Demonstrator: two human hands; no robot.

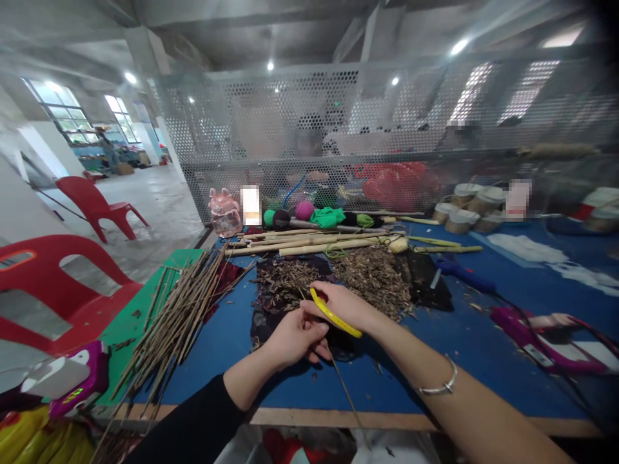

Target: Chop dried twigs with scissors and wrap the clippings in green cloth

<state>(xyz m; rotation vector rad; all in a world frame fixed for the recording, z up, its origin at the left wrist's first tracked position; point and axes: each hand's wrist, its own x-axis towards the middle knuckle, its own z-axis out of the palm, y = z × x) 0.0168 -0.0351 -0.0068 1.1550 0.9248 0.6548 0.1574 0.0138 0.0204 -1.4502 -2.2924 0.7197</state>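
Note:
My left hand (293,336) has its fingers pinched round a thin brown stick (344,385), whose long end slants down past the table's front edge. Close against it, my right hand (344,305) grips a hand tool with a curved yellow handle (334,316). The tool's working end is hidden, so its kind does not show. Just beyond both hands, short cut stick pieces (374,278) lie heaped on dark cloth (258,325). Left of the hands, a loose bundle of long thin sticks (181,322) lies across the table.
Thicker stalks (314,246) and yarn balls (304,210) lie at the back, before a perforated metal screen (203,129). A blue glue gun (464,274) and a purple device (512,325) with cables are at right. Red chairs (91,296) stand left.

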